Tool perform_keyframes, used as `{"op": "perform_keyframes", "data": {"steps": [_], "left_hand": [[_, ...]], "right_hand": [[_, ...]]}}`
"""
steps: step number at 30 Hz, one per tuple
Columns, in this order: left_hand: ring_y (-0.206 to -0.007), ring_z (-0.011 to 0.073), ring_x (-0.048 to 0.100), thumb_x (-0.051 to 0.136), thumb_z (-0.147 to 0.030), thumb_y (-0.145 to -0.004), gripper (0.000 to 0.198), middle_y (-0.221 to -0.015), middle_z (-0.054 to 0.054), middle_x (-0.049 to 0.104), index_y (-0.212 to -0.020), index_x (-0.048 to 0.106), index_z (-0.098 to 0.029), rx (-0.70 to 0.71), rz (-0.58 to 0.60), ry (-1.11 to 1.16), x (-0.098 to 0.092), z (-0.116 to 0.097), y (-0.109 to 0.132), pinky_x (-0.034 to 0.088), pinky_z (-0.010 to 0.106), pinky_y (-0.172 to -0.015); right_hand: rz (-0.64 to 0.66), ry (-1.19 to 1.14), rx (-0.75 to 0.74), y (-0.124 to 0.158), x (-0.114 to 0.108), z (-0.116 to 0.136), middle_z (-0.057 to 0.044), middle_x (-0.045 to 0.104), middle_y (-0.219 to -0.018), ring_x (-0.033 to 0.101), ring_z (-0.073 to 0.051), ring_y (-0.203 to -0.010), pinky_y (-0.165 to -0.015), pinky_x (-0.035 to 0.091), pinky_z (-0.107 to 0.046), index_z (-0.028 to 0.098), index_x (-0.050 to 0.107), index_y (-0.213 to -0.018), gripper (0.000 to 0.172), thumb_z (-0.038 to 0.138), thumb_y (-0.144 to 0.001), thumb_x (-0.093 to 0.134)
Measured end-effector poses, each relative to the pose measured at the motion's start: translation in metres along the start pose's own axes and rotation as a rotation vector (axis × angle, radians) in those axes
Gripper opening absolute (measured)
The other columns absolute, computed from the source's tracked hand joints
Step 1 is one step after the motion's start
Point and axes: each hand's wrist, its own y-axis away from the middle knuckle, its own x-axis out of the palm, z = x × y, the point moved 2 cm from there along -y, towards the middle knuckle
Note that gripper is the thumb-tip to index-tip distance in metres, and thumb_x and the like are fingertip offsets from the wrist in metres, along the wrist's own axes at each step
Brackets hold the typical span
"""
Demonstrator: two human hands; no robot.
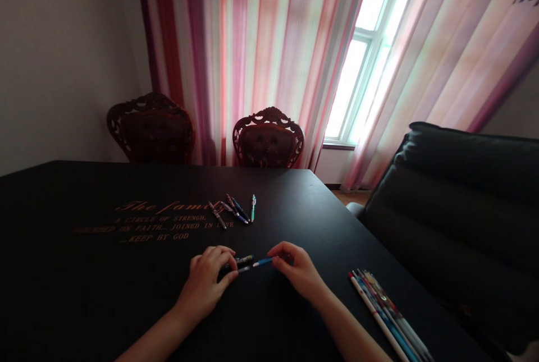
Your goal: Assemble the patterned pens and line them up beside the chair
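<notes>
Both my hands rest low on the black table (126, 294). My left hand (208, 278) is closed around a dark pen barrel (243, 260), whose end sticks out to the right. My right hand (297, 269) pinches a thin blue and white refill (257, 264) by its right end. The refill's left tip meets the barrel between the two hands. Beyond them lies a small cluster of several pens (233, 210).
Several long thin refills (385, 311) lie side by side near the table's right edge. The tabletop carries gold lettering (155, 221). Two carved wooden chairs (268, 138) stand at the far side, a black padded chair (458, 210) at the right, striped curtains and a window behind.
</notes>
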Motion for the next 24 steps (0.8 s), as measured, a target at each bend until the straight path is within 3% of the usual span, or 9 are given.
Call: {"op": "perform_keyframes", "data": {"steps": [5, 7, 11, 17, 24], "left_hand": [[-0.111, 0.0277, 0.055, 0.063, -0.024, -0.08, 0.005, -0.112, 0.003, 0.066, -0.082, 0.065, -0.027, -0.011, -0.019, -0.042, 0.003, 0.001, 0.001, 0.035, 0.044, -0.09], [-0.112, 0.0277, 0.054, 0.064, -0.022, -0.079, 0.005, -0.111, 0.002, 0.065, -0.081, 0.064, -0.027, 0.003, -0.024, -0.065, 0.003, 0.0, 0.002, 0.035, 0.044, -0.09], [-0.113, 0.0284, 0.053, 0.066, -0.028, -0.081, 0.013, -0.114, 0.003, 0.064, -0.093, 0.062, -0.028, 0.057, -0.035, -0.067, -0.001, -0.006, 0.004, 0.035, 0.045, -0.09], [-0.119, 0.0278, 0.05, 0.065, -0.049, -0.083, 0.056, -0.126, 0.005, 0.06, -0.133, 0.044, -0.033, 0.341, 0.062, -0.015, -0.009, -0.026, 0.013, 0.029, 0.044, -0.098], [-0.115, 0.0265, 0.053, 0.069, -0.043, -0.083, 0.05, -0.121, 0.003, 0.062, -0.128, 0.049, -0.033, 0.407, 0.109, -0.008, -0.013, -0.032, 0.016, 0.027, 0.043, -0.098]], "right_hand": [[-0.236, -0.088, -0.025, -0.006, -0.018, -0.005, 0.002, 0.054, -0.065, 0.047, -0.014, -0.061, -0.058, 0.036, -0.025, 0.017, 0.063, -0.08, 0.027, 0.044, -0.083, 0.06], [-0.259, -0.126, -0.025, -0.007, -0.022, -0.004, 0.003, 0.052, -0.062, 0.047, -0.013, -0.061, -0.058, 0.036, -0.025, 0.017, 0.061, -0.079, 0.032, 0.049, -0.083, 0.06], [-0.126, -0.256, 0.02, -0.004, -0.012, 0.002, 0.003, 0.055, -0.062, 0.05, -0.012, -0.06, -0.059, 0.037, -0.024, 0.016, 0.063, -0.08, 0.035, 0.051, -0.08, 0.065], [0.13, -0.468, 0.116, 0.007, 0.021, 0.01, 0.001, 0.062, -0.06, 0.051, -0.01, -0.055, -0.057, 0.038, -0.022, 0.014, 0.066, -0.08, 0.033, 0.046, -0.078, 0.071], [0.204, -0.549, 0.164, 0.009, 0.037, 0.007, 0.0, 0.064, -0.057, 0.051, -0.009, -0.049, -0.052, 0.038, -0.022, 0.013, 0.066, -0.078, 0.035, 0.045, -0.072, 0.076]]}}
